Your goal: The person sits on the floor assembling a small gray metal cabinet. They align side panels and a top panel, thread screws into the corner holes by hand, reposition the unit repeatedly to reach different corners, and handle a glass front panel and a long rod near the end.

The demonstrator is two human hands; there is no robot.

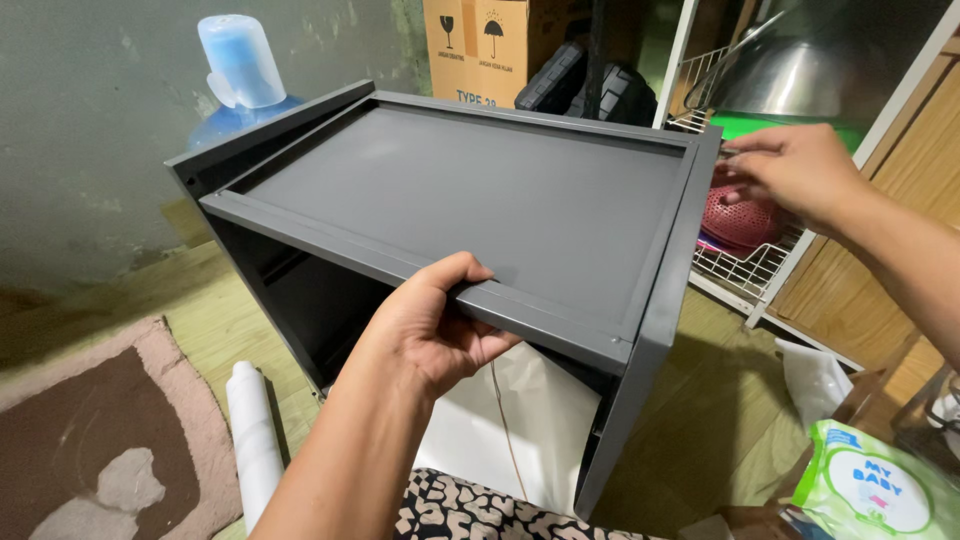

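Note:
A dark grey flat-pack cabinet [640, 330] stands in front of me, with a grey shelf panel [470, 195] lying across its top between the side walls. My left hand [430, 325] grips the near raised edge of that panel, thumb on top. My right hand [795, 170] is at the far right corner of the cabinet, its fingers pinched together against the side wall's outer top edge. Whether it holds something small there I cannot tell.
A blue water bottle [240, 65] stands behind the cabinet, a cardboard box [485, 45] beside it. A white wire rack [745, 265] with a pink basket sits at right. A white roll [252, 430], a rug [90, 430] and a wipes pack [875, 490] lie on the floor.

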